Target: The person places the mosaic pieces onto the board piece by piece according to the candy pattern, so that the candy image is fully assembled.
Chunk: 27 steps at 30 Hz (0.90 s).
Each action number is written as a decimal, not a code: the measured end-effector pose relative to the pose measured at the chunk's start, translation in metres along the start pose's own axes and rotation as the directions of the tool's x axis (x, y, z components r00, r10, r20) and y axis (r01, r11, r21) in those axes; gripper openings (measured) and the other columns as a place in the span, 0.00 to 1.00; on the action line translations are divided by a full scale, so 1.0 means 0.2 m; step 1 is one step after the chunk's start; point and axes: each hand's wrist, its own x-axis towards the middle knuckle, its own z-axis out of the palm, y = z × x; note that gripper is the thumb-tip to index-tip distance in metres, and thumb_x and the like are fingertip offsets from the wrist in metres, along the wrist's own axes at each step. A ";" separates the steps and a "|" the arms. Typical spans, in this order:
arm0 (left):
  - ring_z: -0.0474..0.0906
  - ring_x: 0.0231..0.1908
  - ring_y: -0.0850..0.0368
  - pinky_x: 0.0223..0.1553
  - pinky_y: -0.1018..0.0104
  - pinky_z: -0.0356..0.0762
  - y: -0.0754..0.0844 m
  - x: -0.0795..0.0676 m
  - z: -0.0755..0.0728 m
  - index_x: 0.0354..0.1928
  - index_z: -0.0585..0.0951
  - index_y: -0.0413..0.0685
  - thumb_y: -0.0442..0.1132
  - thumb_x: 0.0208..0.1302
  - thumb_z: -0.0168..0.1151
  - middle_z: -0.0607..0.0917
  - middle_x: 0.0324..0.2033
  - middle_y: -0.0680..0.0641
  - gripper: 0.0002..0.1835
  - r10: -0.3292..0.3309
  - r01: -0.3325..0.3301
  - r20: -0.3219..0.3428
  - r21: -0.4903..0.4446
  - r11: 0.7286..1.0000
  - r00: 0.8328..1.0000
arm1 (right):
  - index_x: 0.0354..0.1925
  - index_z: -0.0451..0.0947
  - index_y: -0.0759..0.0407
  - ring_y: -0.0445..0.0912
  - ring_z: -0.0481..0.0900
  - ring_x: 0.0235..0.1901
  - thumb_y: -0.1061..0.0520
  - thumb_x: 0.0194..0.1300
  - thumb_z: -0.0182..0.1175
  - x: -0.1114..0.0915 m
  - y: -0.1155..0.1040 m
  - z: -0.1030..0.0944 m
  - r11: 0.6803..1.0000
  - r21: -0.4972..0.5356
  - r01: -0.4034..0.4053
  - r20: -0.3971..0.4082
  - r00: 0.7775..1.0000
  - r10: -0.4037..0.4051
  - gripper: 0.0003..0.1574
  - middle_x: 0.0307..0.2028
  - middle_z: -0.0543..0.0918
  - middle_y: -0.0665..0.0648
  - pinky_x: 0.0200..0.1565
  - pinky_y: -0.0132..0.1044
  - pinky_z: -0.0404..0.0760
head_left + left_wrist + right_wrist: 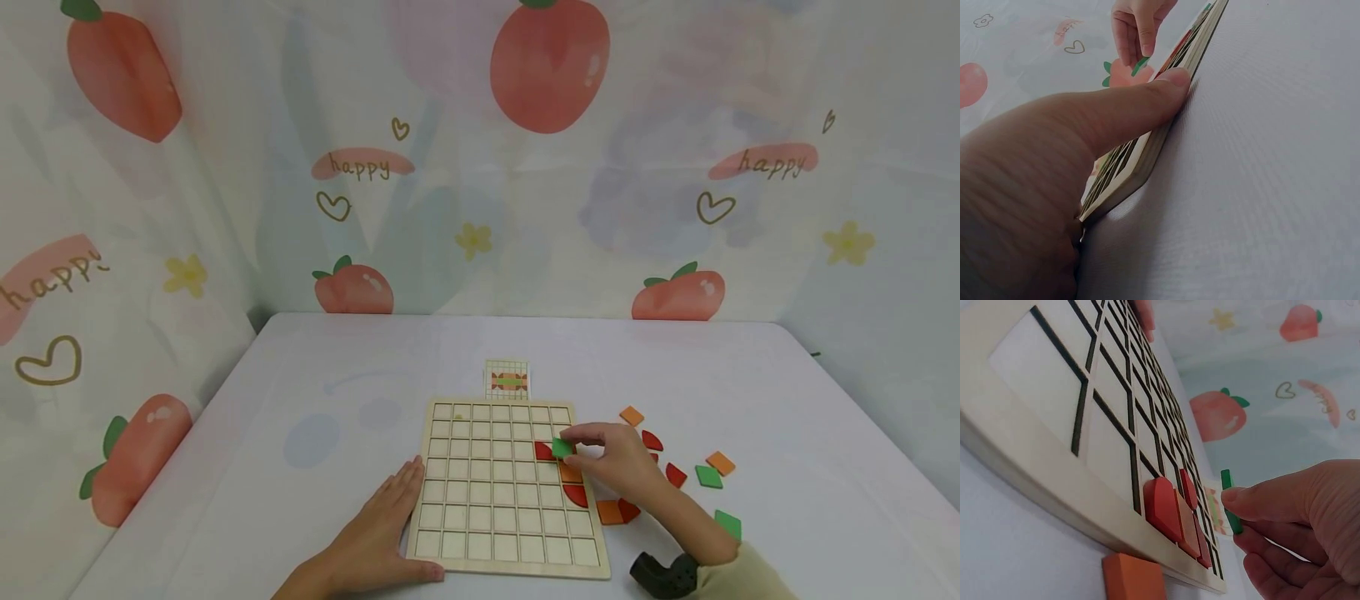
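My right hand [618, 458] pinches a green square tile [562, 448] between thumb and fingers, over the right side of a wooden grid board [472, 569]. In the right wrist view the green tile [1231, 503] stands on edge in the grip, above the board. Set in the grid's right part are a rounded red tile [575, 496], an orange square tile [570, 472] and another red tile [543, 451]; a further red tile [1203, 542] shows beside them in the right wrist view. My left hand [375, 525] rests along the board's left edge, fingers straight, thumb [1141, 103] on its near edge.
A small pattern card [507, 381] touches the board's far edge. Loose tiles lie right of the board: orange squares [611, 512], red rounded pieces [676, 475] and green squares [708, 477]. A black device [663, 575] sits by my right wrist. Printed cloth [540, 192] walls the white table.
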 end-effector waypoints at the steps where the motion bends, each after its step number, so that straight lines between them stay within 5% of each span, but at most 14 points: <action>1: 0.39 0.69 0.51 0.65 0.50 0.45 0.00 0.00 0.00 0.71 0.45 0.38 0.76 0.42 0.55 0.44 0.70 0.44 0.65 -0.002 0.002 0.002 -0.001 1.000 1.000 | 0.43 0.83 0.58 0.50 0.79 0.44 0.61 0.51 0.69 0.00 0.00 0.00 1.000 0.001 0.002 0.002 1.000 -0.002 0.17 0.40 0.84 0.51 0.45 0.47 0.78; 20: 0.38 0.69 0.51 0.65 0.50 0.44 0.00 0.00 0.01 0.71 0.44 0.38 0.76 0.43 0.55 0.43 0.70 0.44 0.65 -0.005 0.005 0.012 -0.004 1.000 1.000 | 0.40 0.84 0.55 0.41 0.79 0.36 0.61 0.50 0.69 -0.02 0.00 0.07 0.990 -0.007 0.139 0.072 0.988 -0.138 0.15 0.36 0.83 0.47 0.40 0.40 0.79; 27: 0.39 0.69 0.51 0.65 0.50 0.45 0.00 0.00 0.00 0.71 0.44 0.38 0.76 0.43 0.55 0.44 0.70 0.44 0.65 0.002 -0.002 0.006 0.000 1.000 1.000 | 0.40 0.83 0.57 0.41 0.80 0.39 0.62 0.49 0.70 -0.02 0.00 0.09 0.991 -0.020 0.135 0.087 0.987 -0.133 0.16 0.38 0.83 0.49 0.44 0.42 0.78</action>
